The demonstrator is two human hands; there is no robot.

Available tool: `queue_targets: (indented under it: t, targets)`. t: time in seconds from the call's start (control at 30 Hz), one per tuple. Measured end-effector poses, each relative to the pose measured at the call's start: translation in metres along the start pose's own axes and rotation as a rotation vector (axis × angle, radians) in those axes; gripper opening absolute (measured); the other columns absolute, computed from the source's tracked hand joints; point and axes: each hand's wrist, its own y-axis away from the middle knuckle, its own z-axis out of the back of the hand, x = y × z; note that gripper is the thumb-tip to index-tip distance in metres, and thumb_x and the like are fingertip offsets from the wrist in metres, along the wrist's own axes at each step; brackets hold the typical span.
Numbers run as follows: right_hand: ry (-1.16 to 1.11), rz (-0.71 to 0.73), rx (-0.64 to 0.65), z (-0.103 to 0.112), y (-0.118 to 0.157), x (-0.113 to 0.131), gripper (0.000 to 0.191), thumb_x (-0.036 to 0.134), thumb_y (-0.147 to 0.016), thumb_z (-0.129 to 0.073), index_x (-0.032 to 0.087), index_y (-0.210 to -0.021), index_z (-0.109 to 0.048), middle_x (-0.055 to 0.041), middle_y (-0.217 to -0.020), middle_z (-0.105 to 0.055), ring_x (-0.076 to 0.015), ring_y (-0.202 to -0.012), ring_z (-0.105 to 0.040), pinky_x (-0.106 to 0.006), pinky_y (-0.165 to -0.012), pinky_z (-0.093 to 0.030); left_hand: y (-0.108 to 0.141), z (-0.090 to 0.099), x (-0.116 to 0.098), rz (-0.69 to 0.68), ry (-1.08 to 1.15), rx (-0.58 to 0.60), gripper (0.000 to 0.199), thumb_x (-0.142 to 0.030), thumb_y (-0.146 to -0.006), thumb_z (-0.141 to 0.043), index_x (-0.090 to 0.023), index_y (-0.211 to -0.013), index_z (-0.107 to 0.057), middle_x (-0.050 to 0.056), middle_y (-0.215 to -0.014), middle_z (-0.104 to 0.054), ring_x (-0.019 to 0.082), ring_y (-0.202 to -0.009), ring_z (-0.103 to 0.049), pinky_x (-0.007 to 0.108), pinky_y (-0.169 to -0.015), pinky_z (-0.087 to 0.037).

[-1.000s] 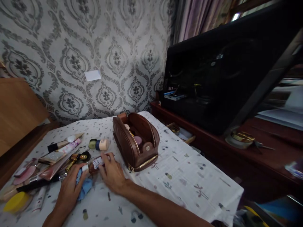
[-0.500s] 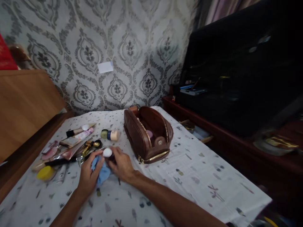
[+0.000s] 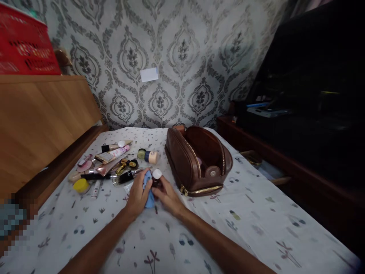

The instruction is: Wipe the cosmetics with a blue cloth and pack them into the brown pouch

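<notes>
In my left hand is a crumpled blue cloth, gripped between thumb and fingers. My right hand is closed around a small dark bottle with a white cap. Cloth and bottle are close together, and whether they touch I cannot tell. Just right of my hands stands a brown leather toiletry bag, its zipped top gaping and a pinkish item partly visible inside. Behind my hands lie a peach-and-navy bottle and a green-capped jar.
Several cosmetics lie heaped at the left, among them a yellow-lidded jar, a pink tube and a black-and-clear tube. A patterned white cloth covers the surface. A wooden headboard-like panel bounds the left, dark furniture the right.
The view has swung left, so everything sits further right in the picture. My hands still hold the blue cloth and bottle, with the cloth now nearer the bottle's side.
</notes>
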Motion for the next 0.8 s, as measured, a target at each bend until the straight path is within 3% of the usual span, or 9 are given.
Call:
queue_targets:
  t: [0.07,0.13,0.3,0.47,0.67,0.8]
  targets:
    - [-0.054,-0.052,-0.051,0.003,-0.001,-0.001,0.025,0.039,-0.081,-0.062,0.019,-0.096,-0.060,0.0031,-0.068,-0.056,-0.0132,-0.060,-0.053,-0.024,-0.056,-0.045,0.001,-0.002,0.005,-0.066,-0.100,0.044,0.044,-0.041,-0.101,-0.039,-0.021,-0.140,-0.045,0.014,-0.136,-0.058,0.026,-0.128,-0.053,0.049,-0.109,-0.041]
    - [-0.087,-0.077,-0.117,0.004,-0.002,-0.003,0.032,0.051,-0.084,-0.061,0.019,-0.086,-0.061,0.0028,-0.064,-0.055,-0.0138,-0.059,-0.054,-0.025,-0.058,-0.045,0.002,0.001,0.008,-0.150,-0.219,0.090,0.047,-0.042,-0.101,-0.040,-0.020,-0.143,-0.042,0.016,-0.138,-0.057,0.028,-0.129,-0.053,0.051,-0.109,-0.041]
    - [-0.062,-0.081,-0.267,0.007,-0.007,-0.004,0.048,0.064,-0.080,-0.063,0.018,-0.090,-0.064,0.0017,-0.068,-0.058,-0.0143,-0.060,-0.053,-0.025,-0.057,-0.045,0.003,0.009,0.008,-0.273,-0.462,0.208,0.067,-0.051,-0.095,-0.050,-0.016,-0.149,-0.031,0.019,-0.144,-0.053,0.033,-0.132,-0.050,0.053,-0.108,-0.042]
    - [-0.025,-0.083,-0.321,0.014,-0.011,-0.001,0.063,0.067,-0.074,-0.067,0.016,-0.112,-0.060,0.0028,-0.065,-0.059,-0.0141,-0.050,-0.050,-0.027,-0.050,-0.044,0.005,0.010,0.008,-0.262,-0.571,0.249,0.076,-0.056,-0.090,-0.058,-0.016,-0.148,-0.031,0.020,-0.140,-0.056,0.034,-0.129,-0.053,0.052,-0.106,-0.042]
    - [-0.005,-0.059,-0.321,0.013,-0.010,0.000,0.055,0.067,-0.074,-0.069,0.018,-0.097,-0.061,0.0022,-0.068,-0.060,-0.0131,-0.051,-0.051,-0.027,-0.050,-0.045,0.006,0.013,0.010,-0.167,-0.646,0.241,0.068,-0.058,-0.089,-0.057,-0.016,-0.141,-0.042,0.017,-0.128,-0.063,0.033,-0.118,-0.059,0.050,-0.100,-0.044]
    - [0.002,-0.057,-0.311,0.014,-0.009,0.000,0.053,0.068,-0.074,-0.068,0.018,-0.092,-0.060,0.0000,-0.069,-0.062,-0.0146,-0.054,-0.053,-0.027,-0.052,-0.047,0.004,0.016,0.016,-0.157,-0.557,0.219,0.062,-0.062,-0.090,-0.052,-0.017,-0.134,-0.049,0.016,-0.120,-0.066,0.032,-0.110,-0.062,0.047,-0.093,-0.048]
